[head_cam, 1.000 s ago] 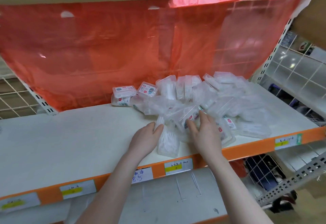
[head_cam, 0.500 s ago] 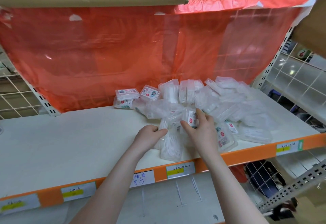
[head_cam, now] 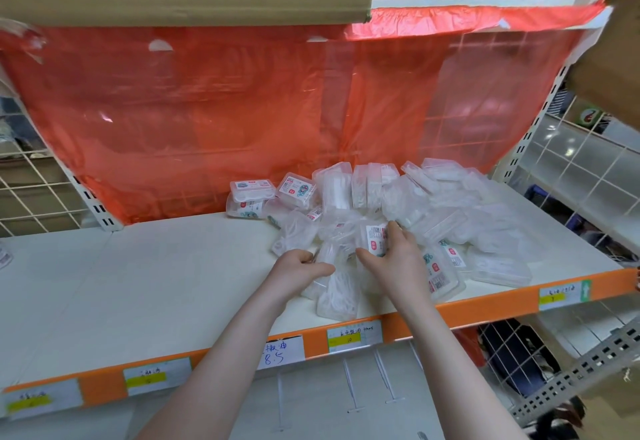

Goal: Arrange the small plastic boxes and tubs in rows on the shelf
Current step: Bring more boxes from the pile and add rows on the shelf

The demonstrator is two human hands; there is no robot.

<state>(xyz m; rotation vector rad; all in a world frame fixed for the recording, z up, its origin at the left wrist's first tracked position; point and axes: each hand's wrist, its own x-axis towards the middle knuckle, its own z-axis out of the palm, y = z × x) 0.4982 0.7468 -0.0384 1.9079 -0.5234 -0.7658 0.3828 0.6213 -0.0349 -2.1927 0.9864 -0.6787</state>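
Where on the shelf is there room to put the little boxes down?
The left part of the white shelf is bare, between the red plastic sheet behind and the orange front edge. The middle and right are crowded with the pile of plastic boxes, where both hands are busy.

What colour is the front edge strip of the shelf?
Orange, with white and yellow price labels stuck on the front edge strip; the head view shows it.

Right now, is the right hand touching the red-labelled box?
Touching. The head view shows the right hand with thumb and fingers curled round the red-labelled box.
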